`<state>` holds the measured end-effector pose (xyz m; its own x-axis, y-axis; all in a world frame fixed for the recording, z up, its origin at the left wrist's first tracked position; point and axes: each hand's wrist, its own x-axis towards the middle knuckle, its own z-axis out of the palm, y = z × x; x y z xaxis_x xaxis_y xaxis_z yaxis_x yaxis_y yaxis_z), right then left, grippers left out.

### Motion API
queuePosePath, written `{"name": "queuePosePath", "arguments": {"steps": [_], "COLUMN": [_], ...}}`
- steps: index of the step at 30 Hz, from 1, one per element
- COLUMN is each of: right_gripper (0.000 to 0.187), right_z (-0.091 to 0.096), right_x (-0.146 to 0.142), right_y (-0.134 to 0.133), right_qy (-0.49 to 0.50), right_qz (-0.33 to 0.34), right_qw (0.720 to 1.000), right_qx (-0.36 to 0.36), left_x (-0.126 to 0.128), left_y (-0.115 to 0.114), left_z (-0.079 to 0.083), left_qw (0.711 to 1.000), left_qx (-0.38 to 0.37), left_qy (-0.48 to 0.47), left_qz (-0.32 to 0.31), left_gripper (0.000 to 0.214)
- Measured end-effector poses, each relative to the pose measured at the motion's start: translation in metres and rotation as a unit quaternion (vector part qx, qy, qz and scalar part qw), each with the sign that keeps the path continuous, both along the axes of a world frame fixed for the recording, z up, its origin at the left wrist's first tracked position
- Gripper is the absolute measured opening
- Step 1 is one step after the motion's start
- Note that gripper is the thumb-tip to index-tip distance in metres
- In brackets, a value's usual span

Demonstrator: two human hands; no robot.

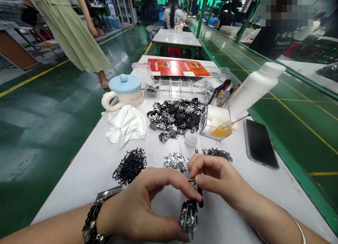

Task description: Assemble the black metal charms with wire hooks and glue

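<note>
My left hand (151, 205) grips a small black and metal mechanism (188, 217) between thumb and index finger, low in the middle of the view. Just beyond it, my right hand (215, 173) is closed in a pinch on a small black hook-shaped piece (192, 182), close to the left index fingertip. A thin dark tool like tweezers (201, 200) runs behind the right fingers; whether it is held or lies on the table I cannot tell. Nearby sit a heap of black hooks (130, 166), small silver metal pieces (174, 161) and more little black parts (218, 153).
Beyond the hands, a pile of black mechanisms (179, 117) covers mid-table. A lidded mug (129, 92) and white cloth (128, 126) stand left. On the right are a clear tool holder (215, 126), white bottle (256, 85) and phone (260, 143). People are further off.
</note>
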<state>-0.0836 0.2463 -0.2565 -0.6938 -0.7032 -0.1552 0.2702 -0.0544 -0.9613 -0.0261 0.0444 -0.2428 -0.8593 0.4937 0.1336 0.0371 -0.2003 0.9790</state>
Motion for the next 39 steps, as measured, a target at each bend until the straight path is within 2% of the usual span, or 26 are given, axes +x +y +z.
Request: {"name": "queuePosePath", "arguments": {"steps": [3, 8, 12, 14, 16, 18, 19, 20, 24, 29, 35, 39], "right_gripper": [0.014, 0.011, 0.022, 0.022, 0.014, 0.01, 0.01, 0.011, 0.011, 0.011, 0.012, 0.011], "right_z": [0.003, 0.006, 0.007, 0.008, 0.011, 0.017, 0.019, 0.022, 0.029, 0.029, 0.03, 0.03], "right_x": [-0.002, 0.001, 0.009, 0.012, 0.012, 0.01, 0.01, 0.01, 0.013, 0.017, 0.016, 0.019], "right_y": [0.001, 0.0, -0.003, -0.002, 0.001, 0.006, 0.008, 0.01, 0.01, 0.006, 0.009, 0.01], "right_qy": [0.062, 0.08, 0.07, 0.115, 0.252, 0.403, 0.451, 0.48, 0.525, 0.577, 0.608, 0.643], "right_qz": [-0.006, -0.017, -0.038, -0.065, -0.138, -0.204, -0.21, -0.197, -0.108, -0.107, -0.095, -0.102], "right_qw": [0.997, 0.99, 0.981, 0.972, 0.936, 0.871, 0.848, 0.838, 0.829, 0.79, 0.769, 0.736], "right_qx": [0.038, 0.111, 0.177, 0.196, 0.204, 0.192, 0.181, 0.17, 0.16, 0.178, 0.169, 0.185], "left_x": [-0.001, 0.0, 0.002, 0.002, 0.002, 0.002, 0.002, 0.002, 0.002, 0.002, 0.003, 0.002], "left_y": [0.001, 0.002, 0.005, 0.008, 0.01, 0.013, 0.013, 0.014, 0.014, 0.013, 0.014, 0.014], "left_z": [-0.001, -0.002, -0.005, -0.006, -0.006, -0.006, -0.006, -0.007, -0.01, -0.013, -0.013, -0.013], "left_qw": [0.999, 0.996, 0.996, 0.997, 0.988, 0.959, 0.943, 0.932, 0.923, 0.919, 0.917, 0.918], "left_qx": [-0.032, -0.076, -0.069, -0.037, 0.029, 0.099, 0.121, 0.134, 0.134, 0.14, 0.15, 0.147], "left_qy": [0.022, 0.042, 0.019, -0.034, -0.143, -0.264, -0.309, -0.337, -0.36, -0.368, -0.369, -0.368], "left_qz": [0.01, 0.027, 0.05, 0.055, 0.049, 0.037, 0.029, 0.024, 0.018, 0.002, -0.002, -0.015], "left_gripper": [0.047, 0.039, 0.043, 0.043, 0.04, 0.035, 0.033, 0.033, 0.035, 0.036, 0.036, 0.035]}}
